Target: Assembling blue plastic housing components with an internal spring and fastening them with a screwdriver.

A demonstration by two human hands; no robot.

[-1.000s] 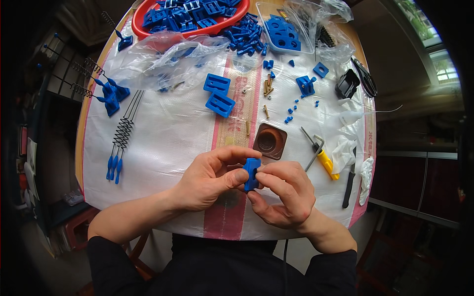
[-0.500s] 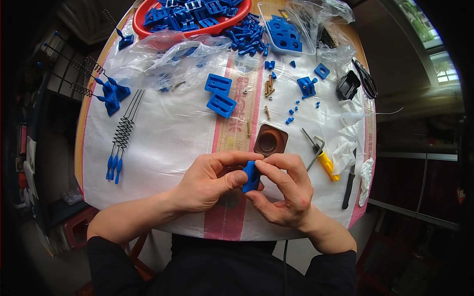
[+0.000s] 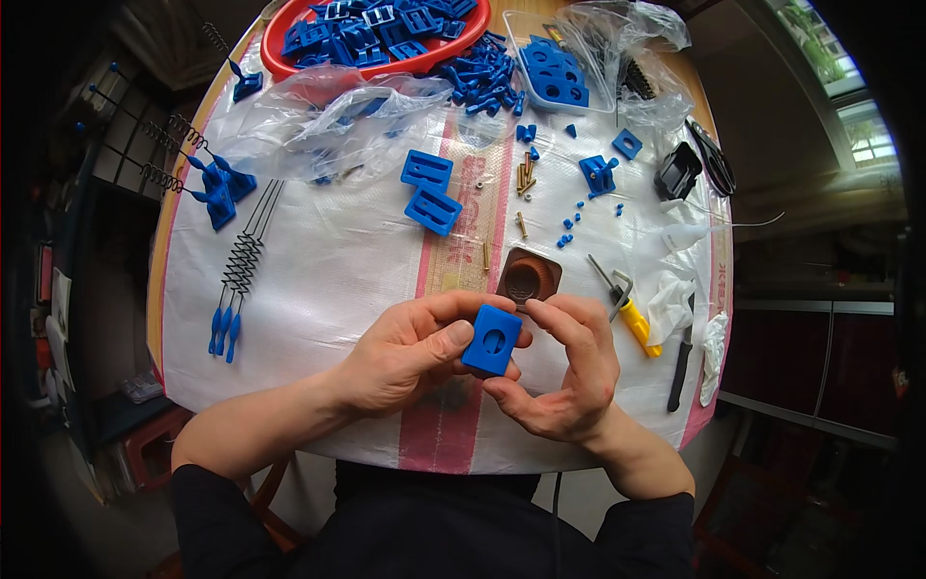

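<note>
A small blue plastic block (image 3: 492, 340) with a round hole in its face is held over the near part of the table. My left hand (image 3: 410, 349) grips it from the left, thumb on its face. My right hand (image 3: 567, 367) pinches it from the right and below, with a thin metal pin between finger and thumb near the block's top. Just beyond the hands sits a brown square dish (image 3: 529, 276).
The round table is covered by a white sheet with a pink stripe (image 3: 318, 261). Two blue blocks (image 3: 429, 191), brass screws (image 3: 525, 176), springs with blue ends (image 3: 239, 270), a yellow-handled tool (image 3: 629, 311), a red tray of blue parts (image 3: 381, 34) and plastic bags (image 3: 328, 116) lie on it.
The blue block has been turned in my hands so that its flat face with the hole now faces up; before it showed edge-on. Both hands stay in the same spot.
</note>
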